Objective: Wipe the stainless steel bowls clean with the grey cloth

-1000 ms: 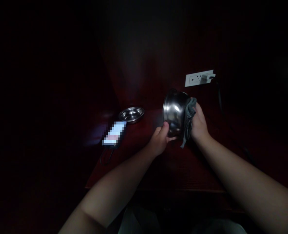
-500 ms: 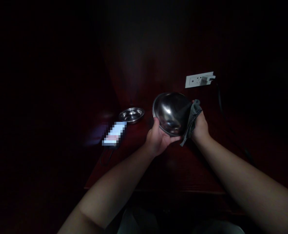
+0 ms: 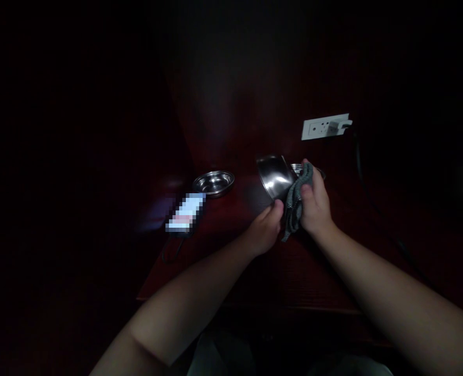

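A shiny metal bowl (image 3: 275,175) is tilted on its side above the dark red table, its outer wall partly in view. My left hand (image 3: 265,230) grips its lower edge, the thumb uppermost and most fingers hidden. My right hand (image 3: 316,203) is closed on a grey cloth (image 3: 293,211), which it presses against the right side of the bowl. Another piece of shiny metal (image 3: 296,168) shows behind the cloth and right hand; most of it is covered.
To the left on the table stands a shallow metal dish (image 3: 214,183). A phone with a lit, blurred screen (image 3: 186,213) lies just in front of it, with a thin cable below. A white wall socket (image 3: 325,127) holds a plug, whose dark cord (image 3: 358,164) hangs down at the right.
The bowl has turned, so less of its rounded underside faces me. My left hand has shifted right, closer to the cloth. The right thumb now shows over the cloth.
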Demonstrator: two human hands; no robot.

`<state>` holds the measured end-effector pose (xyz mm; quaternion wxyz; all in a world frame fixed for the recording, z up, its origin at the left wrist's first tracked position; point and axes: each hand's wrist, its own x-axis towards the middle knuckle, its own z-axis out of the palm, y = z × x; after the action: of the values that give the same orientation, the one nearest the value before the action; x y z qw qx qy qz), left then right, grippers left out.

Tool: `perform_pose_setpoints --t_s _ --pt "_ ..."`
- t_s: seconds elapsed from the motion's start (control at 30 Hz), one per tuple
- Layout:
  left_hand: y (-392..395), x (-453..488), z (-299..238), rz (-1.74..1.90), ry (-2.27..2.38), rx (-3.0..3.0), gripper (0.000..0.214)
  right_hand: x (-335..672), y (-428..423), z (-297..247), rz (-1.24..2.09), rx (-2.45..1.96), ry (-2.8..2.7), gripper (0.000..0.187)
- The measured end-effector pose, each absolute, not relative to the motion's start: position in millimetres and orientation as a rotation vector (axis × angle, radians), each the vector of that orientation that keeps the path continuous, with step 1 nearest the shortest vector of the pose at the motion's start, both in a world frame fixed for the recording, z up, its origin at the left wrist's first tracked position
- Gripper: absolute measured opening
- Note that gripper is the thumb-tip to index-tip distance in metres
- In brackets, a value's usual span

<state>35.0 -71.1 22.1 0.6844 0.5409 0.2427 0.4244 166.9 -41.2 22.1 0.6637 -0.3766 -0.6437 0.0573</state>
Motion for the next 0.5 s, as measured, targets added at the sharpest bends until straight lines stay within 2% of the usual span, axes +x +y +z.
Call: perform_pose_setpoints --t_s 0.2,0.5 --pt "-77.1 29.8 29.2 0.953 0.556 1.600 0.048 166.7 -44.3 25.6 0.121 -0.801 -1.461 0.059" --pt "-68.6 32.5 20.1 0.976 0.521 1.409 0.047 177.3 -30.5 22.5 0.298 -0.828 -1.273 0.047"
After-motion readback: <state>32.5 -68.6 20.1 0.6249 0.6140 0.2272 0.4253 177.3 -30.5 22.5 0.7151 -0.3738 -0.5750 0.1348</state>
